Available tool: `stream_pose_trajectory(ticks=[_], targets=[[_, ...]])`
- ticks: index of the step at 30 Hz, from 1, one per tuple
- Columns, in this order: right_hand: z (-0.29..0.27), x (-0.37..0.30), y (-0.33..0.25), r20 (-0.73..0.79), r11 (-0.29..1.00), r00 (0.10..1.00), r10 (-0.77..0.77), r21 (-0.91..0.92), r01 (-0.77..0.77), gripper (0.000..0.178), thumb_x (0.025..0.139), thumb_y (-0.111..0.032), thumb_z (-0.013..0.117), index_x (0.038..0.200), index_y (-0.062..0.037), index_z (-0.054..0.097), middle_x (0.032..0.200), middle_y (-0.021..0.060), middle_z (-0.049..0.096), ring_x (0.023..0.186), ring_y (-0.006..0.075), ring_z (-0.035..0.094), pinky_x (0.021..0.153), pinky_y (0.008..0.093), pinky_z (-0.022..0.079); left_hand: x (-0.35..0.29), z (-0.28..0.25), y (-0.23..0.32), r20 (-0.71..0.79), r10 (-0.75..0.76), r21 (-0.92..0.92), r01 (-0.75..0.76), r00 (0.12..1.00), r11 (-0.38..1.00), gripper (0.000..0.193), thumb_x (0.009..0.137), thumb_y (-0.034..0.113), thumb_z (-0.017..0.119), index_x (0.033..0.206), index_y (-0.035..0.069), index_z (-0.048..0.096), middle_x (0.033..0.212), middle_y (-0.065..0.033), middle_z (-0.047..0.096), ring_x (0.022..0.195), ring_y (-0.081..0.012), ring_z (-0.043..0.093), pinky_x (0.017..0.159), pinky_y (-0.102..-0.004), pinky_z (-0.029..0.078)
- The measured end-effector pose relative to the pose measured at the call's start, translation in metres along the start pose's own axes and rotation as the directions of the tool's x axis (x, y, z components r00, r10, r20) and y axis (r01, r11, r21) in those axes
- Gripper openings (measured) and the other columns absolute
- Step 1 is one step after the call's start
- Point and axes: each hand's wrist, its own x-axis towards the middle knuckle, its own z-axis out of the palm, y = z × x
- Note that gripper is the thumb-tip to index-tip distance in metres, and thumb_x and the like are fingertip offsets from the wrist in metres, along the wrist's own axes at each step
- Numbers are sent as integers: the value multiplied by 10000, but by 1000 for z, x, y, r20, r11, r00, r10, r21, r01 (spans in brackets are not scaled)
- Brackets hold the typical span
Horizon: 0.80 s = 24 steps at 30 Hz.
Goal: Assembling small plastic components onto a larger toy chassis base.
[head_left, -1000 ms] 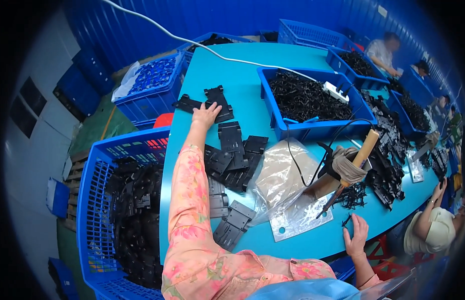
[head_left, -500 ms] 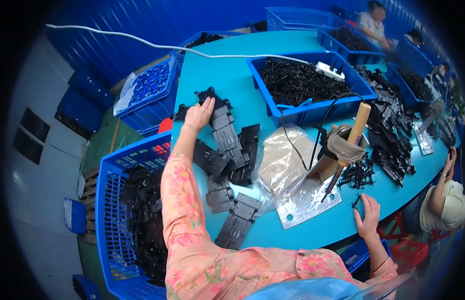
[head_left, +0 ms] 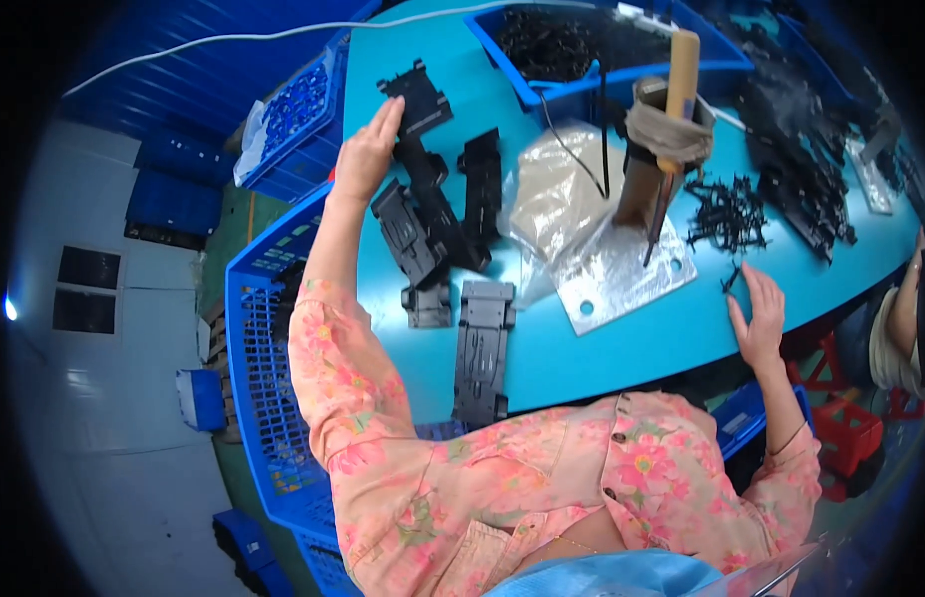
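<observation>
At the far left of the table, my left hand (head_left: 368, 154) has its fingers closed on the edge of a flat black plastic part (head_left: 419, 101) with small tabs. Just below lie several similar parts, partly overlapping: a ribbed black part (head_left: 407, 237), a narrow dark one (head_left: 481, 189) and a long grey-black one (head_left: 482, 348) near the front edge. My right hand (head_left: 759, 316) rests at the right front edge, thumb and fingers apart. A small black clip-like piece (head_left: 731, 280) lies by its index fingertip. Beyond it sits a heap of small black pieces (head_left: 727, 214).
A wooden-handled tool (head_left: 681, 90) stands in a cloth-wrapped holder (head_left: 649, 124) on a metal plate (head_left: 607, 298). Beside it lies a plastic bag (head_left: 562, 189). A blue bin (head_left: 542, 95) of black parts is behind, a blue basket (head_left: 251, 348) at left, and a red stool (head_left: 845, 433) at right.
The view has tilted downward, so the table appears higher. My left hand has shifted slightly with the black part, which now lies more apart from the pile. My right hand stays beside the small piece.
</observation>
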Motion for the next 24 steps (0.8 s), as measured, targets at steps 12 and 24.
stream_pose_trajectory(ticks=[12, 24], targets=[[0, -4, 6, -28, 999, 1000, 1, 50, 1, 477, 758, -147, 590, 1200, -45, 444, 1118, 127, 498, 1042, 282, 453, 882, 364, 337, 30, -46, 39, -220, -194, -61, 185, 956, 981, 419, 774, -40, 457, 1184, 48, 448, 1099, -143, 544, 893, -302, 580, 700, -348, 512], [-4, -3, 12, 12, 993, 998, -62, 105, 60, 436, 760, -115, 584, 1175, -44, 468, 1109, 118, 504, 1057, 273, 449, 884, 367, 328, -81, -104, 160, 77, -8, -312, 32, 997, 950, 360, 721, -12, 509, 1079, -2, 542, 1089, -139, 556, 1003, -291, 543, 844, -343, 458]])
